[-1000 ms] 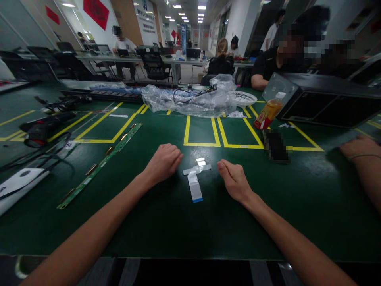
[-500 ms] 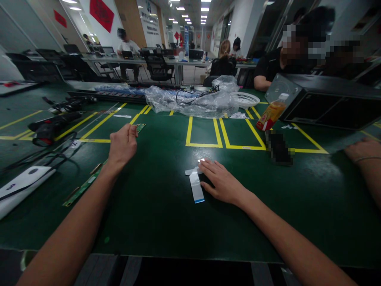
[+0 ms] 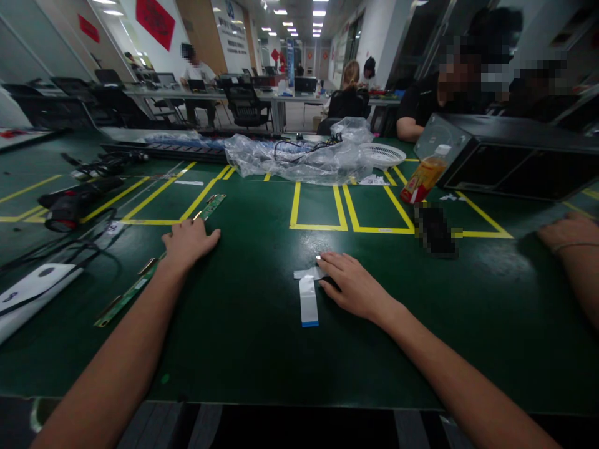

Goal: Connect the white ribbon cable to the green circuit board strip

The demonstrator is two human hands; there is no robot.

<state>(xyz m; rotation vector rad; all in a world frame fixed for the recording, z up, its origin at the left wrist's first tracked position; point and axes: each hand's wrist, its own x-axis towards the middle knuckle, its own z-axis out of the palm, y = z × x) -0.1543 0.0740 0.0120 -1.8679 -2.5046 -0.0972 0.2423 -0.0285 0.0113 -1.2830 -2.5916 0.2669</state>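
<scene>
The left grip [image 3: 189,243] is open, palm down over the narrow green circuit board [image 3: 126,298]; whether it touches cannot be told. The right grip [image 3: 349,284] is open, fingers spread over the far end of the folded white flat flex cable [image 3: 309,302], which lies on the counter [image 3: 257,368], blue-ended strip toward the wearer. For sound handling, lift the board by its edges, off the connectors; steady the cable lightly, without sharpening its folds or touching end contacts. The bottle [image 3: 423,179] carries a red-and-yellow label, brand illegible. The cord tag [image 3: 112,228] and wall lettering [image 3: 230,34] are likewise unreadable.
</scene>
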